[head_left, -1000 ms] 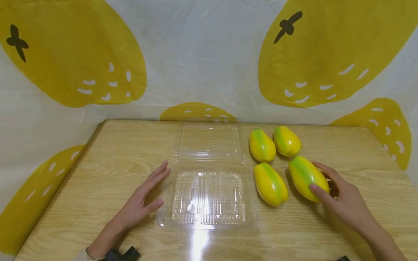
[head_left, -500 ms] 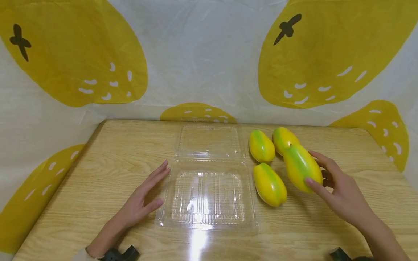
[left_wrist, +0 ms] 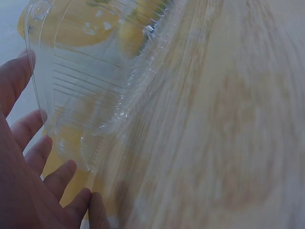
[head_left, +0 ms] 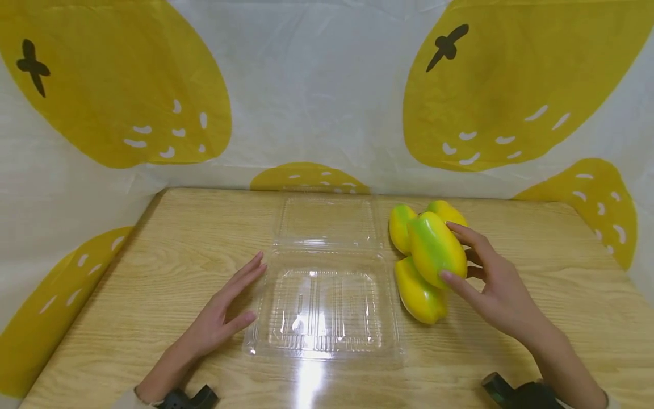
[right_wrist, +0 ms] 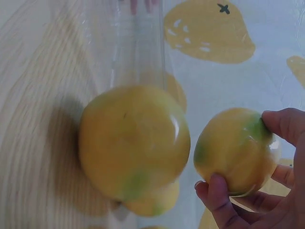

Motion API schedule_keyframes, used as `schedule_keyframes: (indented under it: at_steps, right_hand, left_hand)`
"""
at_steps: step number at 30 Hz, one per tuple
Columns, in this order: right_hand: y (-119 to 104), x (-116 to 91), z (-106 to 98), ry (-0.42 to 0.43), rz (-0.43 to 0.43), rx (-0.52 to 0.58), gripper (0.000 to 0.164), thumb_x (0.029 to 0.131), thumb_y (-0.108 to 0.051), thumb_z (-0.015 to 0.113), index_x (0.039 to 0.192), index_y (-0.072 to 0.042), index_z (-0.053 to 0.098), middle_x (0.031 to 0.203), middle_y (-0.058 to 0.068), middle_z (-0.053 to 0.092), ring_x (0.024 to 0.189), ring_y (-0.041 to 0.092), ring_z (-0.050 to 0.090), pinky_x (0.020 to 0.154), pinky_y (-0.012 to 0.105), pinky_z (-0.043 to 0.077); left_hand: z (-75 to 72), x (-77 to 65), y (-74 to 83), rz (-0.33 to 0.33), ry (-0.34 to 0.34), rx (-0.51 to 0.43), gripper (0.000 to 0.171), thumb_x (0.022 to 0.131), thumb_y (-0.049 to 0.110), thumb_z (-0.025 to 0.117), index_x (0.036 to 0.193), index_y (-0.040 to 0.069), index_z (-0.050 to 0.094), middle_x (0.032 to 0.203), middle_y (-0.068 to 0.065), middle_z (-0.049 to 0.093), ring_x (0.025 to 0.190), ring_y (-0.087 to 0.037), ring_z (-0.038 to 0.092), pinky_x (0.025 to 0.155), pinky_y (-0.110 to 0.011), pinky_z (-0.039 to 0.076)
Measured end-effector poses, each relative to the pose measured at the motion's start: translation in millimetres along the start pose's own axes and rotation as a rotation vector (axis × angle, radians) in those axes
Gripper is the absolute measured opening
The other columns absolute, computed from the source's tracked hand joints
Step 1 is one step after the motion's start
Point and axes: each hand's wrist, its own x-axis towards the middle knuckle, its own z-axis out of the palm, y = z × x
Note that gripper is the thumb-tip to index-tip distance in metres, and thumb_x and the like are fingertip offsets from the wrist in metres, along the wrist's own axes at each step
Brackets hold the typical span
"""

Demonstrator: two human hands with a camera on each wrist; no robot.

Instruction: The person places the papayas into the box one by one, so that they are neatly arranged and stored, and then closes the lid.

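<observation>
My right hand (head_left: 495,284) grips a yellow papaya (head_left: 434,247) with a green stripe, thumb on the near side and fingers round the right. It is raised in front of other papayas; in the right wrist view the held papaya (right_wrist: 236,150) is apart from the table. Below it, partly covered, lies the near papaya (head_left: 421,295). Behind are a back-left papaya (head_left: 400,227) and a back-right papaya (head_left: 448,211). My left hand (head_left: 219,309) lies with straight fingers along the left rim of a clear plastic clamshell box (head_left: 327,307); whether they touch it I cannot tell.
The box's lid (head_left: 327,221) lies folded back toward the rear of the wooden table (head_left: 204,227). A white cloth with printed yellow fruit (head_left: 317,85) hangs behind the table. Dark wrist devices (head_left: 521,395) sit at the bottom of the head view.
My right hand has lifted the papaya off the table and carried it left, over the near papaya. The left hand and the box have stayed in place.
</observation>
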Motion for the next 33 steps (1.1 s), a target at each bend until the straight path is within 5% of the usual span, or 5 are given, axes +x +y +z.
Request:
schedule_keyframes:
  at_steps: [33]
  right_hand:
    - [-58, 53, 38, -0.163, -0.169, 0.133, 0.078, 0.083, -0.007, 0.074, 0.146, -0.014, 0.028, 0.14, 0.009, 0.041, 0.105, 0.021, 0.059, 0.076, 0.029, 0.056]
  left_hand:
    - [-1.8, 1.1, 0.4, 0.002, 0.0, -0.012, 0.064, 0.092, 0.025, 0.06, 0.147, 0.002, 0.035, 0.155, -0.018, 0.021, 0.142, -0.035, 0.019, 0.114, -0.027, 0.012]
